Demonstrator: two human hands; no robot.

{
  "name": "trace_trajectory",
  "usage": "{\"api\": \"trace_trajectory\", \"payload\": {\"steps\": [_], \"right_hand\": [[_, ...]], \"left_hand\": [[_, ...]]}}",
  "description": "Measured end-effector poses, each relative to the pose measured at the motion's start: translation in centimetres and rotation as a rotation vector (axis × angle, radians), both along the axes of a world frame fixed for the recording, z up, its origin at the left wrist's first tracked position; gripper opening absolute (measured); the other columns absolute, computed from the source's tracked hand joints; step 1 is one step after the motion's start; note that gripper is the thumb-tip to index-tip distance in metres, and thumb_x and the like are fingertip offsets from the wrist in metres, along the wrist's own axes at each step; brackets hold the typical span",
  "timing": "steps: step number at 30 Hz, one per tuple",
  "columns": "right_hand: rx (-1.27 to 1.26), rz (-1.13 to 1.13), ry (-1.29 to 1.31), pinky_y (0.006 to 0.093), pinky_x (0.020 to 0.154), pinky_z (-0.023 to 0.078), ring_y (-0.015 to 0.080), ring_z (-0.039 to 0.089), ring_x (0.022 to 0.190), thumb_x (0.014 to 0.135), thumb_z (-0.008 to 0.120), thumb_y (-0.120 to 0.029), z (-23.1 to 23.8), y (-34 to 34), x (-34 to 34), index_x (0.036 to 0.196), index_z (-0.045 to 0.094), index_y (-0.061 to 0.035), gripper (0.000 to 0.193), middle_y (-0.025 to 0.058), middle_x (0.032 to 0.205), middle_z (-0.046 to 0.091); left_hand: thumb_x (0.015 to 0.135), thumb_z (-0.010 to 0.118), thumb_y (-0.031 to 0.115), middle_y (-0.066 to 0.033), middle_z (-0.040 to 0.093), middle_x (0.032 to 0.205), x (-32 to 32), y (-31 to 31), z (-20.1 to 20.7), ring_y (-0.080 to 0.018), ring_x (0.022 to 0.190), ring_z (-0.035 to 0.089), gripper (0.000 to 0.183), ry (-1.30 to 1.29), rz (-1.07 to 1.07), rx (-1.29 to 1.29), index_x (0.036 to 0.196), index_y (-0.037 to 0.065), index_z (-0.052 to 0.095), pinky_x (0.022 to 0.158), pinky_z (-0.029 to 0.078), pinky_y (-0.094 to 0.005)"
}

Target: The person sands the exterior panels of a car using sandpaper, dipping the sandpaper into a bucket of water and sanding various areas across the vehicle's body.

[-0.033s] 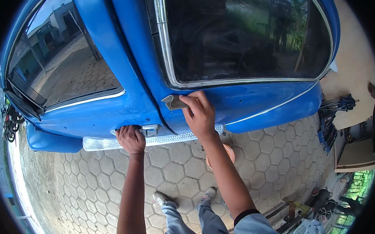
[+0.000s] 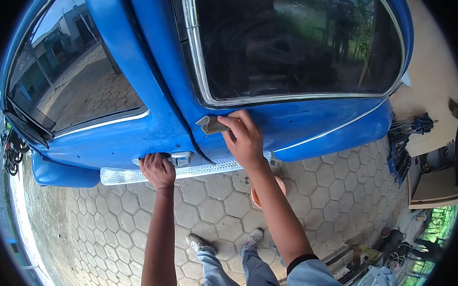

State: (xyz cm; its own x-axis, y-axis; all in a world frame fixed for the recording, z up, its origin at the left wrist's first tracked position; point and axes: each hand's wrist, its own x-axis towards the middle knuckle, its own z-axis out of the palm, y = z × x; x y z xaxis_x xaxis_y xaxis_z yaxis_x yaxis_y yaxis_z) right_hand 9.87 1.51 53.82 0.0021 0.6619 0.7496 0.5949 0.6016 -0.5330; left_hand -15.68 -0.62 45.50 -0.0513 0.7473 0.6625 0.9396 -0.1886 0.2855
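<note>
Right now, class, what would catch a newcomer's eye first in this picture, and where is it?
The glossy blue car body fills the upper picture, its chrome-trimmed windows mirroring the surroundings. Against the panel at centre, the right hand presses a small grey block; lower left, the left hand grips near the bright running board above the hexagonal paving.

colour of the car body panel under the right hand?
Bright blue car body, with a grey sanding block under the right hand. Head view.

Right hand [image 2: 245, 138] on sanding block [image 2: 210, 125] against blue car [image 2: 153, 124], left hand [image 2: 157, 169] below.
</note>
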Motion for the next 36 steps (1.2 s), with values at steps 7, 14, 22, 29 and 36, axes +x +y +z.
{"api": "trace_trajectory", "payload": {"steps": [7,14,22,29,36], "right_hand": [[-0.219,-0.552,0.521,0.0279,0.054,0.040,0.0124,0.046,0.061,0.092,0.066,-0.007,-4.2,-1.1,13.7,0.082,0.055,-0.0024,0.016,0.0046,0.069,0.052],[-0.276,-0.413,0.445,0.0274,0.068,0.044,0.0121,0.052,0.073,0.094,0.064,-0.009,-2.2,-1.3,11.5,0.092,0.057,-0.0032,0.009,0.0026,0.079,0.057],[-0.290,-0.467,0.445,0.0312,0.080,0.048,0.0189,0.056,0.097,0.082,0.081,-0.013,1.9,-3.2,15.6,0.122,0.049,-0.0060,0.052,0.0097,0.113,0.053],[-0.303,-0.489,0.191,0.0328,0.079,0.048,0.0188,0.050,0.089,0.075,0.085,-0.013,3.8,-0.9,12.3,0.119,0.050,-0.0048,0.058,0.0089,0.106,0.047],[-0.099,-0.395,0.195,0.0275,0.054,0.035,0.0132,0.041,0.057,0.079,0.077,-0.003,2.4,-1.0,12.7,0.079,0.052,-0.0053,0.025,0.0003,0.072,0.052]], "left_hand": [[0.079,0.046,0.016,-0.0110,0.064,0.070,-0.1,0.0,0.3,-0.0324,0.071,0.057,0.024,-0.004,0.033,-0.017,0.064,0.009,0.062,0.074,0.040,-0.0419],[0.076,0.046,0.014,-0.0098,0.063,0.069,0.3,0.1,-0.3,-0.0303,0.069,0.057,0.021,0.007,0.035,0.024,0.062,0.010,0.061,0.072,0.039,-0.0417],[0.077,0.046,0.014,-0.0094,0.063,0.069,0.3,0.0,0.3,-0.0304,0.069,0.057,0.022,0.006,0.036,0.002,0.062,0.010,0.061,0.073,0.040,-0.0415],[0.079,0.044,0.017,-0.0116,0.062,0.069,-0.2,0.2,0.0,-0.0329,0.070,0.056,0.024,0.016,0.029,0.015,0.064,0.008,0.060,0.073,0.039,-0.0424],[0.079,0.044,0.016,-0.0119,0.062,0.068,-0.1,0.2,0.4,-0.0328,0.070,0.056,0.024,0.016,0.032,-0.006,0.061,0.008,0.060,0.072,0.039,-0.0426]]}}
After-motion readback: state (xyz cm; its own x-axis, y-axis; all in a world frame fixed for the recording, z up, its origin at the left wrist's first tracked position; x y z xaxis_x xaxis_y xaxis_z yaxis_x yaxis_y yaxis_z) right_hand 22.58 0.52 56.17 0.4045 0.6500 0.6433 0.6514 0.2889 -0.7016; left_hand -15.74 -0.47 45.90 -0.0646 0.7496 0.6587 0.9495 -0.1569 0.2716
